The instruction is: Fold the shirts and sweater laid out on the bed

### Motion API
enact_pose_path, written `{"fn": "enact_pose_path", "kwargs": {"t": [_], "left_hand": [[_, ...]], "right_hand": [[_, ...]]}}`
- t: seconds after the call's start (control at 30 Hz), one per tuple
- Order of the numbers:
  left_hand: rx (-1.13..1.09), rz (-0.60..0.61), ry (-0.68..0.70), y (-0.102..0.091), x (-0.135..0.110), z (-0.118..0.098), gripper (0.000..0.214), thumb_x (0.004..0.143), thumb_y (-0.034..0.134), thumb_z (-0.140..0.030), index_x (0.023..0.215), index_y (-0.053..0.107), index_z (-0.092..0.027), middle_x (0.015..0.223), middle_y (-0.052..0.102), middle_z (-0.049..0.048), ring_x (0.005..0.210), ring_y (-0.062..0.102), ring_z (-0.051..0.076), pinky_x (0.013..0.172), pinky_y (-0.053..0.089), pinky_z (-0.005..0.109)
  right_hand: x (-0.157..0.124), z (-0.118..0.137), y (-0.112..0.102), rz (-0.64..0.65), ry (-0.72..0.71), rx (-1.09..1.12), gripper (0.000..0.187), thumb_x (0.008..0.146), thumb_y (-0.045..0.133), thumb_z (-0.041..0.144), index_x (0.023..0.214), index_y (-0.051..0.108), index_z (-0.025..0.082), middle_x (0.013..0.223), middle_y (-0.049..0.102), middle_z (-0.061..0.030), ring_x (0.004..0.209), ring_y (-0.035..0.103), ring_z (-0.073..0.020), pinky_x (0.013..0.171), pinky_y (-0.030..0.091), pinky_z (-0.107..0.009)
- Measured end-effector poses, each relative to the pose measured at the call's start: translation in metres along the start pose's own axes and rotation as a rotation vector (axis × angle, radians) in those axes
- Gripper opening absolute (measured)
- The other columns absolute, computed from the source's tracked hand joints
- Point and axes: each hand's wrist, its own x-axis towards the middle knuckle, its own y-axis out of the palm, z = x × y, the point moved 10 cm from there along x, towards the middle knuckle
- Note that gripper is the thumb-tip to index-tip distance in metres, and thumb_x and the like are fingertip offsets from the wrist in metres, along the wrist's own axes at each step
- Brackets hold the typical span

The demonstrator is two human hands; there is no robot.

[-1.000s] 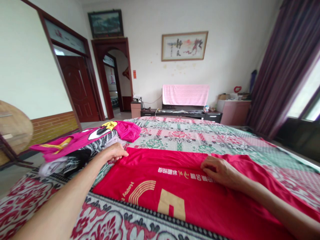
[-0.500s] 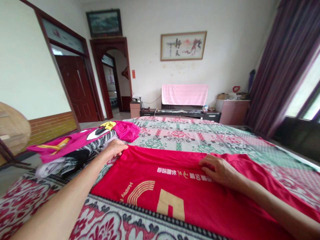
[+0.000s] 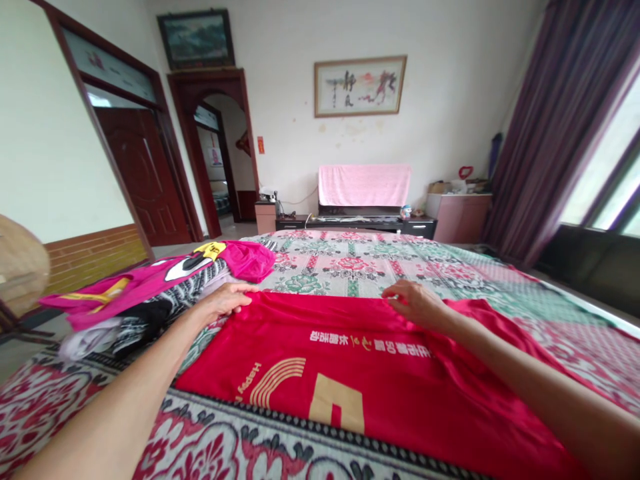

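Observation:
A red T-shirt (image 3: 390,380) with gold and white print lies spread, partly folded over, on the patterned bedspread (image 3: 210,440). At its far left corner my left hand (image 3: 230,299) pinches the cloth between thumb and fingers. My right hand (image 3: 417,303) is at the far edge, right of the middle, its thumb and fingers closed on the red cloth there. Bunched red fabric (image 3: 480,320) lies beyond and right of that hand, partly hidden by the forearm.
A pile of clothes with a bright pink garment (image 3: 165,273) on top sits at the bed's left edge. Beyond the bed stands a low black cabinet (image 3: 420,228) bearing a screen draped in a pink cloth (image 3: 365,185). A purple curtain (image 3: 530,133) hangs at right.
My right hand has moved from lying on the shirt to its far edge, slightly left. My left hand stays at the corner. The view has shifted a little.

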Motion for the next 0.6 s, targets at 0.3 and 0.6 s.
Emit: {"fn": "enact_pose_path", "kwargs": {"t": [0.3, 0.6], "left_hand": [[-0.054, 0.012, 0.028, -0.003, 0.006, 0.01, 0.064, 0.059, 0.063, -0.031, 0.118, 0.062, -0.005, 0.043, 0.047, -0.0054, 0.043, 0.036, 0.007, 0.044, 0.016, 0.018], [-0.014, -0.098, 0.003, -0.01, 0.008, 0.01, 0.057, 0.066, 0.058, -0.025, 0.121, 0.061, -0.008, 0.04, 0.046, -0.0068, 0.037, 0.032, 0.006, 0.041, 0.017, 0.018]], "right_hand": [[0.034, 0.003, 0.043, 0.104, 0.144, -0.1, 0.027, 0.079, 0.054, 0.023, 0.097, 0.073, 0.019, 0.095, 0.071, -0.0082, 0.087, 0.065, -0.0208, 0.077, 0.045, -0.026], [0.025, 0.006, 0.033, -0.043, 0.253, -0.128, 0.027, 0.091, 0.042, 0.025, 0.087, 0.068, 0.017, 0.091, 0.066, -0.0084, 0.076, 0.061, -0.0158, 0.068, 0.039, -0.024]]}}
